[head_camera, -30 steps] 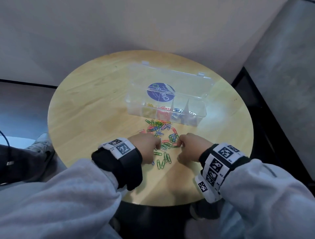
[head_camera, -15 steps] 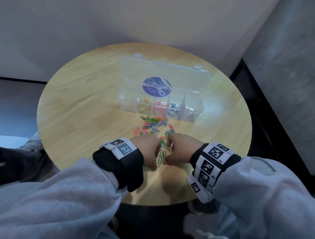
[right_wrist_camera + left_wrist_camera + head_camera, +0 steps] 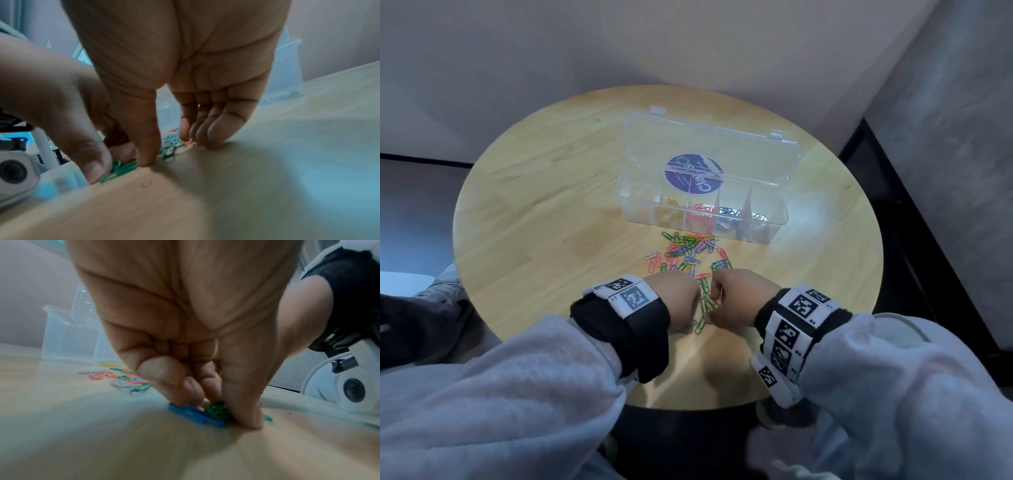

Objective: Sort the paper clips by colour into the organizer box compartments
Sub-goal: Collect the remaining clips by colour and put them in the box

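A loose pile of mixed-colour paper clips (image 3: 688,250) lies on the round wooden table (image 3: 534,222), just in front of the clear organizer box (image 3: 779,219). Its compartments hold yellow (image 3: 671,202), red (image 3: 702,209), blue (image 3: 729,212) and silver clips (image 3: 758,217). Both hands meet at the near end of the pile over a cluster of green clips (image 3: 703,303). My left hand (image 3: 697,301) (image 3: 222,405) pinches green clips (image 3: 217,410) against the table, beside a blue clip (image 3: 191,413). My right hand (image 3: 717,294) (image 3: 170,151) presses thumb and fingertips down around green clips (image 3: 121,168).
The box's clear lid (image 3: 756,161), with a round purple sticker, stands open behind the compartments. The table's near edge is close under my wrists. A wall runs behind the table, and dark floor lies to the right.
Both hands have come together and drawn back toward the near edge, gathering green clips between them. The pile and the box have stayed put.
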